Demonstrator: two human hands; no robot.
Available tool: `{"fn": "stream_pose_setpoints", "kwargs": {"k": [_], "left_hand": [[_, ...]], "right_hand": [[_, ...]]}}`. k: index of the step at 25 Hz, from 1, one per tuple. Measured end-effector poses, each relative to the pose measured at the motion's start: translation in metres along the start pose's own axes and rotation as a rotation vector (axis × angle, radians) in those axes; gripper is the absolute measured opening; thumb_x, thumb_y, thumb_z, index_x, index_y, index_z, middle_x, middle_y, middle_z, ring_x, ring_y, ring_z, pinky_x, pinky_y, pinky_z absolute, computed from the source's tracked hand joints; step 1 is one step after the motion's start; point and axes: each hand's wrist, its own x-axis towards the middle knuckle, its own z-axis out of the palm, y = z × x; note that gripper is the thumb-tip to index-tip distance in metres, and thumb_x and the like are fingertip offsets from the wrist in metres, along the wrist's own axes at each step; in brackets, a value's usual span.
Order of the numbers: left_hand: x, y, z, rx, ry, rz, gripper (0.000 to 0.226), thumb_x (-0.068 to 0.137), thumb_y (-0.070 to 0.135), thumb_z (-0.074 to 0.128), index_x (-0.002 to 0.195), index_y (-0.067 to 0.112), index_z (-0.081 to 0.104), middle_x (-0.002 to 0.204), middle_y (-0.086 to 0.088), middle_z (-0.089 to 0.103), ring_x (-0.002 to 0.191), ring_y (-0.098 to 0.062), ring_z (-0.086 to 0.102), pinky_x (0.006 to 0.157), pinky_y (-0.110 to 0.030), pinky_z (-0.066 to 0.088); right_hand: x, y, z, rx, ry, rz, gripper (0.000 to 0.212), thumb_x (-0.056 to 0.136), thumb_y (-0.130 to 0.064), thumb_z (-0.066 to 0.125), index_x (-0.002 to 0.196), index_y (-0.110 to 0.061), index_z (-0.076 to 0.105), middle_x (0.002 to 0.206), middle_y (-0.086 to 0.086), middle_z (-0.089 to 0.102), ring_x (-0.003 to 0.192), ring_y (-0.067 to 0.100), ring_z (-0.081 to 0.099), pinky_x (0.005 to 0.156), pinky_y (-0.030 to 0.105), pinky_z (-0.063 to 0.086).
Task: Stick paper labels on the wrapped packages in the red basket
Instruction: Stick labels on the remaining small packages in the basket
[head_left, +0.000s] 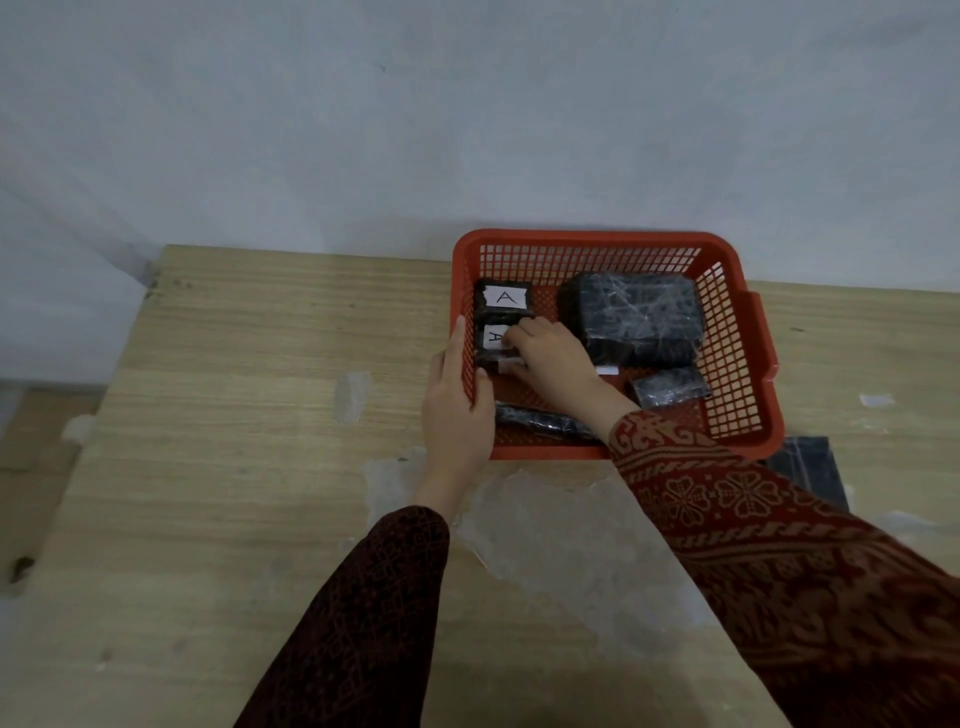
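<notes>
The red basket (597, 238) stands on the wooden table at the back right. Inside, at its left, a small black wrapped package (503, 310) carries a white label (506, 297) marked A. Just in front lies a second small package (488, 357) with another A label (492, 339). My right hand (550, 364) reaches into the basket, its curled fingertips pressing on that second label. My left hand (457, 410) grips the basket's left wall, thumb inside. A large unlabelled package (636, 314), a small one (670, 387) and a long one (540, 421) also lie in the basket.
White paper pieces (607, 370) lie on the basket floor beside my right hand. A dark sheet (810, 467) sticks out from under the basket's front right corner. A small white scrap (877, 400) lies on the table (234, 415) at the right. A pale wall rises behind.
</notes>
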Motion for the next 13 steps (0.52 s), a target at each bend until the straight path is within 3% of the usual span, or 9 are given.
{"fn": "stream_pose_setpoints", "kwargs": {"k": [3, 8, 13], "left_hand": [[-0.001, 0.001, 0.0, 0.034, -0.002, 0.011, 0.059, 0.095, 0.012, 0.046, 0.15, 0.022, 0.026, 0.12, -0.006, 0.053, 0.09, 0.009, 0.039, 0.076, 0.005, 0.03], [0.0, 0.001, 0.0, 0.012, 0.003, 0.012, 0.056, 0.096, 0.012, 0.046, 0.149, 0.02, 0.029, 0.126, -0.008, 0.052, 0.1, 0.002, 0.041, 0.08, 0.003, 0.031], [-0.001, 0.002, 0.0, 0.009, 0.045, 0.02, 0.051, 0.096, 0.012, 0.047, 0.145, 0.017, 0.036, 0.133, -0.01, 0.049, 0.115, -0.009, 0.045, 0.096, -0.021, 0.039]], "right_hand": [[-0.008, -0.002, 0.001, -0.017, 0.015, -0.005, 0.019, 0.079, -0.009, 0.064, 0.096, -0.002, 0.06, 0.095, 0.019, 0.064, 0.092, 0.038, 0.058, 0.074, 0.046, 0.046], [-0.04, 0.015, -0.018, 0.059, -0.021, -0.029, 0.032, 0.083, -0.012, 0.061, 0.114, -0.006, 0.058, 0.109, 0.017, 0.06, 0.102, 0.035, 0.054, 0.081, 0.048, 0.049], [-0.093, 0.078, -0.051, 0.05, -0.216, 0.102, 0.049, 0.079, -0.017, 0.069, 0.125, -0.016, 0.05, 0.12, 0.012, 0.055, 0.113, 0.029, 0.05, 0.093, 0.041, 0.045]]}}
